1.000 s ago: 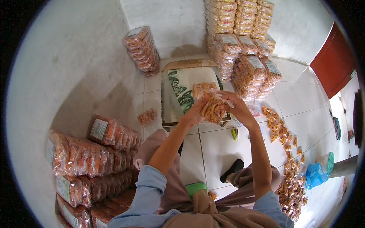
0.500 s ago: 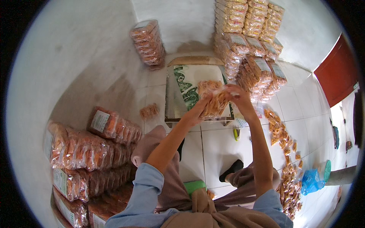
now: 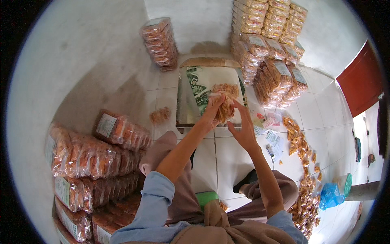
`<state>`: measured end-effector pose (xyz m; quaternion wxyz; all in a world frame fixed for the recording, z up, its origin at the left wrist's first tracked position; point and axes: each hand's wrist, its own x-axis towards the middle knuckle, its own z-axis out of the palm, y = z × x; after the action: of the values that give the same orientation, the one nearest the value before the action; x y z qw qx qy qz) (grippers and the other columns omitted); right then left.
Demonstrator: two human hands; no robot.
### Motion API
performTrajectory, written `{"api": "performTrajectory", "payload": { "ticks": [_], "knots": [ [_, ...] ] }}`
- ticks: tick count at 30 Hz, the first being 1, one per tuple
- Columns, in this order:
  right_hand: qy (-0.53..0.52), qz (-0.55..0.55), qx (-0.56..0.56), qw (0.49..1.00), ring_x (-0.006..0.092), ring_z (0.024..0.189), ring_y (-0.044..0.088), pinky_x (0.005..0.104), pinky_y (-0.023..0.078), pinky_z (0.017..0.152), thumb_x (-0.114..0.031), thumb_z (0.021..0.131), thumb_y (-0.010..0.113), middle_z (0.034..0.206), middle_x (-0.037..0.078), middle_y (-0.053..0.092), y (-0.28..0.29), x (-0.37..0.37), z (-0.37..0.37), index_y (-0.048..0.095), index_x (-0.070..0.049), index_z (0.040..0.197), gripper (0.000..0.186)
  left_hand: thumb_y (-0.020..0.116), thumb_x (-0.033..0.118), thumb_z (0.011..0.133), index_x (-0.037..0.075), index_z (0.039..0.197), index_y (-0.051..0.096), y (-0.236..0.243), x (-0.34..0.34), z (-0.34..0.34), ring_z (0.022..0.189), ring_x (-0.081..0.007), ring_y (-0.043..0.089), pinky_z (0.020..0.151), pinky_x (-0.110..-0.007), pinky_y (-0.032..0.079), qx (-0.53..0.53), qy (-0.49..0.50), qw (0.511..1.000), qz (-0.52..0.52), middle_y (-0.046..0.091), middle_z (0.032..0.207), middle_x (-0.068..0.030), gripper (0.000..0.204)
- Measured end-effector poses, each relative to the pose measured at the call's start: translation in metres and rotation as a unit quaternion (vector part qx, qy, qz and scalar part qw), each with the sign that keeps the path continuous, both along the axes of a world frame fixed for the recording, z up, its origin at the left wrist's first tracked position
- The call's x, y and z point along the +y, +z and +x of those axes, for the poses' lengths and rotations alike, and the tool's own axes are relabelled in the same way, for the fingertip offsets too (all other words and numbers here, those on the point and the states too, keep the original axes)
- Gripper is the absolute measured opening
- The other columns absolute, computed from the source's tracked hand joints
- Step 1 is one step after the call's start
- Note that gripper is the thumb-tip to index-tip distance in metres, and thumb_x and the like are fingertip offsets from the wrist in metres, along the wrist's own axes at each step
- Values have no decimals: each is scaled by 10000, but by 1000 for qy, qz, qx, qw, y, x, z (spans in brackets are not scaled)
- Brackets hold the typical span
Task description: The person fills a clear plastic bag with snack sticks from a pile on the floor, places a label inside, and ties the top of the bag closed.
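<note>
My left hand (image 3: 213, 112) grips a clear bag of orange-brown crunchy sticks (image 3: 225, 109) above the low table. My right hand (image 3: 243, 128) is beside the bag's right side, thumb and fingers spread, an index fingertip at or close to the plastic; I cannot tell if it touches. Another packet (image 3: 225, 88) lies behind the held one on the low table (image 3: 183, 110), whose top has a white-and-green sheet (image 3: 197, 93). A single packet (image 3: 159, 116) lies on the floor left of the table.
Stacked snack bags stand at left (image 3: 81, 154), back left (image 3: 159, 42) and back right (image 3: 272, 77). Loose small packets (image 3: 304, 179) line the floor at right, beside white papers (image 3: 274, 142), a blue plastic bag (image 3: 331, 197) and a green lid (image 3: 347, 185). A green object (image 3: 206, 198) lies between my legs.
My right hand has moved down and left, its fingers loosening from the bag's top. The held bag has turned more upright in my left hand and shifted slightly left.
</note>
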<state>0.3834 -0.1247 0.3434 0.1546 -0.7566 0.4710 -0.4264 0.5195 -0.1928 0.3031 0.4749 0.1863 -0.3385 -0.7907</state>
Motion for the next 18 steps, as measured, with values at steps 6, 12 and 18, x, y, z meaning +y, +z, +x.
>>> {"api": "performTrajectory", "payload": {
  "ticks": [6,12,18],
  "knots": [
    [37,65,-53,996,314,1248,325,397,301,1030,-158,659,747,1363,148,322,-14,2,-12,324,-65,1314,786,387,532,880,103,1189,399,21,17,-14,1006,-173,547,837,-345,496,-8,-5,990,141,513,1105,-66,529],
    [6,43,-78,996,324,1219,363,392,332,1007,-150,684,731,1315,173,372,-45,-6,-21,303,-33,1304,762,359,567,868,172,1248,330,-6,14,-14,1071,-186,504,825,-365,483,18,-79,992,93,487,1133,-45,549],
    [-44,30,-91,994,318,1194,383,392,343,988,-148,635,774,1303,167,361,-45,7,-6,277,-19,1307,846,360,566,868,291,1315,236,3,25,-21,1133,-188,455,908,-389,426,-96,-28,993,66,436,1217,-57,540]
  ]
}}
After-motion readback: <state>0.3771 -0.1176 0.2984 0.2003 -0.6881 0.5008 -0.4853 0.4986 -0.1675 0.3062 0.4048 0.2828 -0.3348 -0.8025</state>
